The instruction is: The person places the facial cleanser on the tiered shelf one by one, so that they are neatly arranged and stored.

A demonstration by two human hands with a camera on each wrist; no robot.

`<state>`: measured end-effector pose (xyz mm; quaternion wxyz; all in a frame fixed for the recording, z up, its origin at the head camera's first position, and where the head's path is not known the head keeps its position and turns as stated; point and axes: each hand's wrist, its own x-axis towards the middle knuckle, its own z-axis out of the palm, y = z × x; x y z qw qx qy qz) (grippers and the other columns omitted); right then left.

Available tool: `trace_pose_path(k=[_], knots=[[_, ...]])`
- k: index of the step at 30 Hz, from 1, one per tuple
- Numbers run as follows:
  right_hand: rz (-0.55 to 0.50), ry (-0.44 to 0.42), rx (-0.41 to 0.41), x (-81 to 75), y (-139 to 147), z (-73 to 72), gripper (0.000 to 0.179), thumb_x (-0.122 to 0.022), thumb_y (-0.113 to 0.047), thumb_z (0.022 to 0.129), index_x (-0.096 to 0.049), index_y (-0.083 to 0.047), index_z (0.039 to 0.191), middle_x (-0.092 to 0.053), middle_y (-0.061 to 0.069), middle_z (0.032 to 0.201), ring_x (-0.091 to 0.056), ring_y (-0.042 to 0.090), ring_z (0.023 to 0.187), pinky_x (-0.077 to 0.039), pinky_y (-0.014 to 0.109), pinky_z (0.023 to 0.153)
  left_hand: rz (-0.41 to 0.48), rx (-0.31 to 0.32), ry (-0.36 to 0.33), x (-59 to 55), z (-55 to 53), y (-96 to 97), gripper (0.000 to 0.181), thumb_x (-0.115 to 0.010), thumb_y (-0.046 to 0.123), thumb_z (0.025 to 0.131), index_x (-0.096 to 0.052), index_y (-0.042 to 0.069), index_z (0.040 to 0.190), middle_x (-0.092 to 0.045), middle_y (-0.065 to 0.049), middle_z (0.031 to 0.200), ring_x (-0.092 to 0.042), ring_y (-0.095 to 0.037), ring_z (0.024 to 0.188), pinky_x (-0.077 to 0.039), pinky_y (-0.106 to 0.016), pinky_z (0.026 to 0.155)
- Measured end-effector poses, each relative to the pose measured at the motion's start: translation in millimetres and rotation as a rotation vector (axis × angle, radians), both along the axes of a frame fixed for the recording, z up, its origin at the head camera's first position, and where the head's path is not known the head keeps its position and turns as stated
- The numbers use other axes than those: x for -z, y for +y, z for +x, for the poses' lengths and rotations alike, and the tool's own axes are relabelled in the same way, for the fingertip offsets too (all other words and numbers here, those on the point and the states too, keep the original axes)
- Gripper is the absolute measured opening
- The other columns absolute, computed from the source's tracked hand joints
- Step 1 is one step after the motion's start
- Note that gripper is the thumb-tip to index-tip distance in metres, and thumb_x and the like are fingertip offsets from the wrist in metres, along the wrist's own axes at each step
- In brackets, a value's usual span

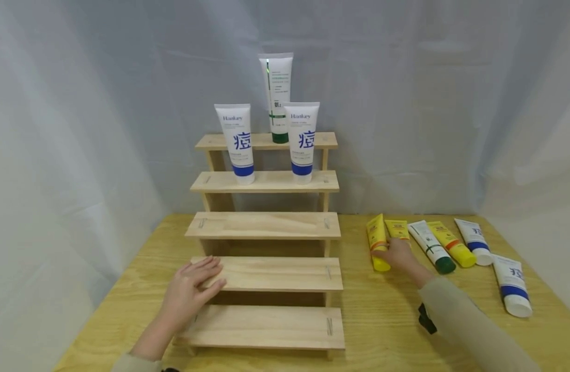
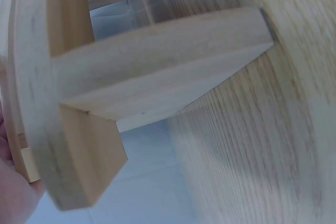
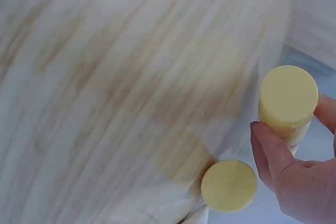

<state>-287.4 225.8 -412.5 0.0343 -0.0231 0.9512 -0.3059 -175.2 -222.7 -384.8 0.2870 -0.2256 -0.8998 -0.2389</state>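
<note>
My right hand (image 1: 398,256) pinches the leftmost yellow squeeze tube (image 1: 377,235) near its orange band, thumb on one side and fingers on the other. In the right wrist view its round yellow cap (image 3: 289,95) faces the camera. Beside it lies a second yellow tube (image 1: 397,227), its lower part hidden by the hand in the head view. My left hand (image 1: 185,292) rests on the left end of the second-lowest step of a wooden tiered stand (image 1: 266,226). The left wrist view mostly shows the stand's side board (image 2: 163,61).
Two white-and-blue tubes (image 1: 238,137) stand on the second-highest step, and one white-and-green tube (image 1: 280,82) on the top. Right of my right hand lie a white-and-green tube (image 1: 431,245), another yellow tube (image 1: 449,243) and two white-and-blue tubes (image 1: 511,284). A grey curtain (image 1: 406,103) hangs behind.
</note>
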Motion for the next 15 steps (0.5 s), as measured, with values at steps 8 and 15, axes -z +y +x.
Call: trace_pose_path(k=[8, 15], knots=[[-0.105, 0.016, 0.031, -12.1, 5.4, 2.8, 0.048, -0.061, -0.028, 0.082, -0.048, 0.012, 0.106, -0.055, 0.015, 0.081, -0.049, 0.02, 0.066, -0.042, 0.027, 0.055, 0.0, 0.0, 0.014, -0.5, 0.7, 1.1, 0.032, -0.073, 0.02, 0.071, -0.068, 0.0, 0.095, -0.062, -0.011, 0.106, -0.055, -0.029, 0.102, -0.033, -0.055, 0.089], [-0.183, 0.032, 0.07, -26.7, 0.0, 10.4, 0.059, -0.062, -0.028, 0.082, -0.04, 0.013, 0.119, -0.05, 0.028, 0.107, -0.05, 0.031, 0.087, -0.045, 0.038, 0.072, -0.003, -0.003, 0.018, -1.2, 0.6, 1.2, 0.032, -0.073, 0.019, 0.07, -0.068, -0.001, 0.095, -0.062, -0.011, 0.106, -0.055, -0.03, 0.102, -0.033, -0.055, 0.089]])
